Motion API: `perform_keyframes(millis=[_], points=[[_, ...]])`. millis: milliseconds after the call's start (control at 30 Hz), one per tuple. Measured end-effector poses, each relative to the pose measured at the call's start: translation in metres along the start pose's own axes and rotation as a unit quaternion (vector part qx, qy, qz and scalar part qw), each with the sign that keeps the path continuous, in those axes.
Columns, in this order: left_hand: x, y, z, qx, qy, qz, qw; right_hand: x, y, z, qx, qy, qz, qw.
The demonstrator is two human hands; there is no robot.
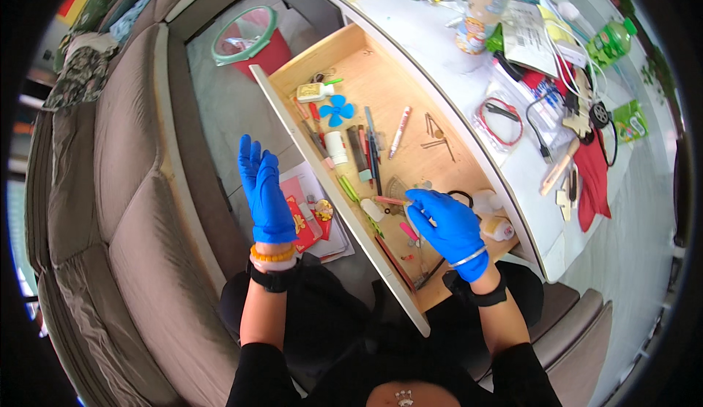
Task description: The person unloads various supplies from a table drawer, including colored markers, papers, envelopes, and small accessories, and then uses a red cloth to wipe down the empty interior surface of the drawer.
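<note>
My right hand (447, 226), in a blue glove, is over the near part of an open wooden drawer (379, 80). Between its thumb and fingers is the end of a short pink pencil-like stick (389, 200). A clear protractor (395, 186) lies just beyond that stick, and a pink-handled item (408, 231) is below the hand. My left hand (266, 195), gloved too, hovers outside the drawer front with nothing in it, fingers raised. Elsewhere in the drawer are a white marker (400, 132), a blue fan blade (336, 110), a white bottle (335, 148) and several pens and pencils.
Red envelopes (299, 223) and papers lie low beside the drawer. A red bin (269, 50) with a green rim stands on the floor, and a brown sofa (132, 149) runs along the left. The white tabletop (417, 39) holds a patterned cylinder (483, 14), cables and packets.
</note>
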State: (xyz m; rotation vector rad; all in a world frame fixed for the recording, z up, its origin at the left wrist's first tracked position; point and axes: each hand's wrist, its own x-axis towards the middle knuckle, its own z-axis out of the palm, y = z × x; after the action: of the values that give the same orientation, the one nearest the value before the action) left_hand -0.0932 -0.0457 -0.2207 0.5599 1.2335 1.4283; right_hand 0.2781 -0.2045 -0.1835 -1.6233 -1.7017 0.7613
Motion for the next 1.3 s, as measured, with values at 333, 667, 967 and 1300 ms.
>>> perform_keyframes(millis=[333, 667, 967, 1300], points=[[-0.079, 0.022, 0.074, -0.017, -0.130, -0.002, 0.991, -0.007, 0.089, 0.033, -0.334, -0.087, -0.011, 0.938], [-0.096, 0.033, 0.112, -0.112, -0.228, -0.012, 0.967, 0.013, 0.118, 0.066, -0.332, -0.161, 0.068, 0.927], [-0.095, 0.037, 0.093, -0.128, -0.238, -0.053, 0.961, 0.022, 0.162, 0.089, -0.221, -0.090, 0.097, 0.966], [-0.084, 0.047, 0.073, -0.142, -0.246, -0.041, 0.958, 0.045, 0.124, 0.061, -0.277, 0.008, 0.093, 0.956]])
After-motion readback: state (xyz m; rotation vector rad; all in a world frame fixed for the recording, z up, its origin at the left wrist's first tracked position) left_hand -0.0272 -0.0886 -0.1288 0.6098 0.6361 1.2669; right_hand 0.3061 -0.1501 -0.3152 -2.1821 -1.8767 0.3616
